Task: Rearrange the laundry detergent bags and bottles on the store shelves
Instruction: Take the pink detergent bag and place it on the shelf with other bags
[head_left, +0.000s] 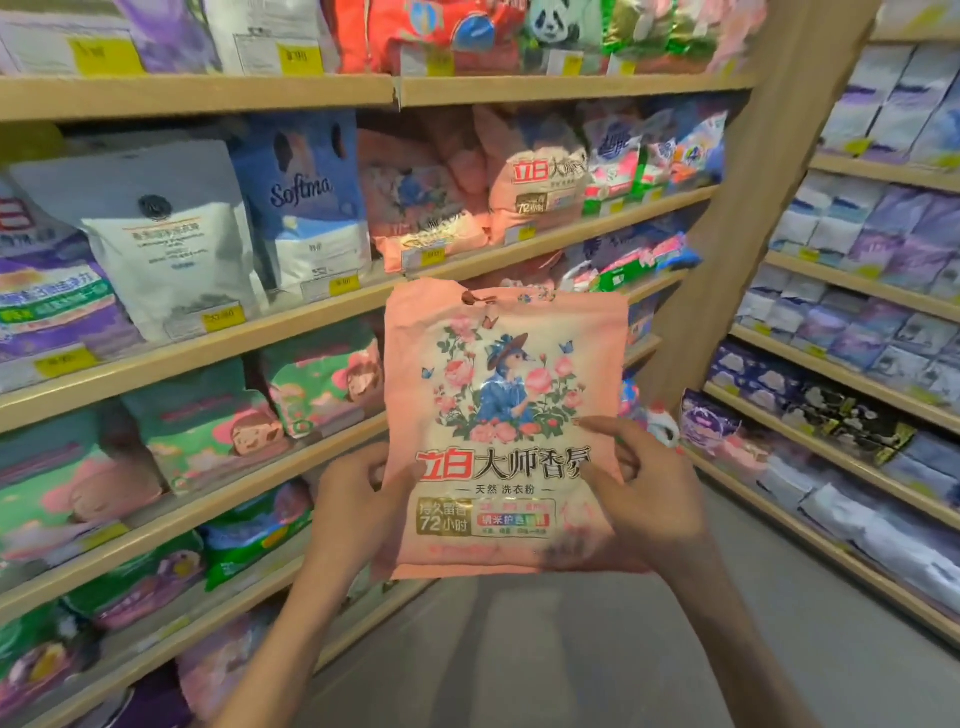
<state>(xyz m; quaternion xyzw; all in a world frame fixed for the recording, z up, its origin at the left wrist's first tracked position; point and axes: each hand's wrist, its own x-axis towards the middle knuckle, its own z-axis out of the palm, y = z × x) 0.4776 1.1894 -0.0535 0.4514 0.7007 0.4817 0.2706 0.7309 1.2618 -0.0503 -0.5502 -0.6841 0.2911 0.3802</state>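
As the pink bag (498, 415) hangs upright in mid-air before the shelves (291, 322), the left hand (353, 499) has its grip clamped on its lower left edge and the right hand (644, 493) on its lower right, thumb across the front. On a shelf above stand matching bags (535, 176)

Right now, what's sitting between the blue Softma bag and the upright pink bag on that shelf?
In the head view, another pink floral bag lies slumped between them.
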